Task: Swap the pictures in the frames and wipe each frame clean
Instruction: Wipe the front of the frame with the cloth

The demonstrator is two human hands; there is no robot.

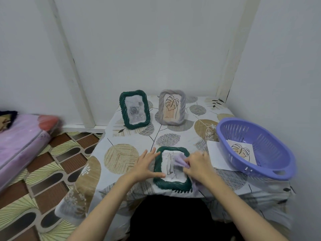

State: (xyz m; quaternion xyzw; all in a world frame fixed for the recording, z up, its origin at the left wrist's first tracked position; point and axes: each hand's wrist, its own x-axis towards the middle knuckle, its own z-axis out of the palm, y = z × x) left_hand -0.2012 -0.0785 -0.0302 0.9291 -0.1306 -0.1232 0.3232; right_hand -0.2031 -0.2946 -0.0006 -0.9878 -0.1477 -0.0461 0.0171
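Note:
A dark green frame (pixel 172 184) lies flat near the table's front edge. My left hand (pixel 147 165) rests on its left side with fingers spread, steadying it. My right hand (pixel 198 165) grips a pale purple cloth (pixel 179 160) and presses it on the frame's glass at the right. Two more frames stand upright at the back: a green one (pixel 134 108) with a grey rose picture and a grey one (pixel 172 107) with a leaf line drawing. A leaf picture (pixel 242 151) lies inside the purple basket (pixel 271 164).
The table carries a leaf-patterned cloth (pixel 121 157). A white sheet (pixel 214 153) lies under the basket's left edge. White walls close in behind and to the right. A pink mattress (pixel 20 143) lies on the patterned floor at left.

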